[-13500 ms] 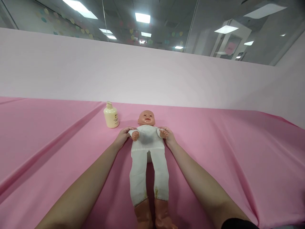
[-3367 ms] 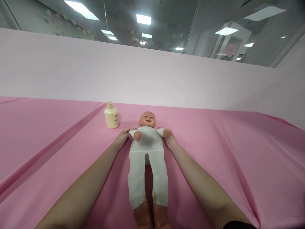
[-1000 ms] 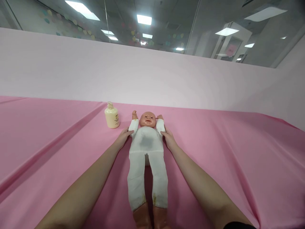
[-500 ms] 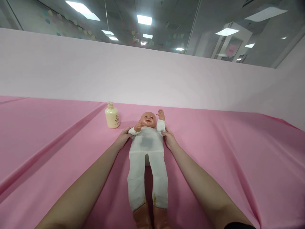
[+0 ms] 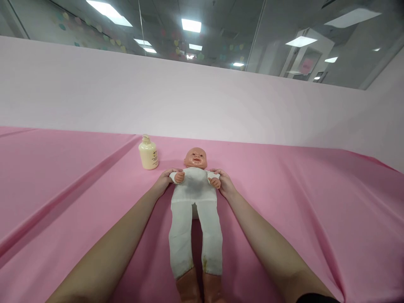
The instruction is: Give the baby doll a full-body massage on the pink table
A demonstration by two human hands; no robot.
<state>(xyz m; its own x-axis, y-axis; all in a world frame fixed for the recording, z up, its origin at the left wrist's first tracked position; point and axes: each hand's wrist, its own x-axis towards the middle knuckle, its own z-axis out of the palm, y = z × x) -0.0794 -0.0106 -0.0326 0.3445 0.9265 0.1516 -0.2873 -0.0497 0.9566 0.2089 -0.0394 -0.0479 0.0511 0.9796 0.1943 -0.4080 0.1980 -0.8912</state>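
A baby doll [image 5: 195, 189] in a white cloth suit lies on its back, head toward the wall, legs toward me. Its face looks up, and brown feet show at the bottom edge. My left hand [image 5: 164, 180] is closed on the doll's arm at the left side of the picture. On the other side my right hand [image 5: 225, 183] grips the doll's other arm, fingers over the white sleeve. Both doll hands point down beside its chest. A gray patch marks the chest, and yellowish stains show near the trouser hems.
A cream pump bottle [image 5: 148, 155] stands behind my left hand, to the left of the doll's head. Pink cloth [image 5: 284, 202] with long folds covers the surface. A white wall [image 5: 189, 101] rises behind it, with glass panels above.
Both doll arms have come down; the one at the right was raised beside the head and now points toward me. My hands have shifted slightly with them.
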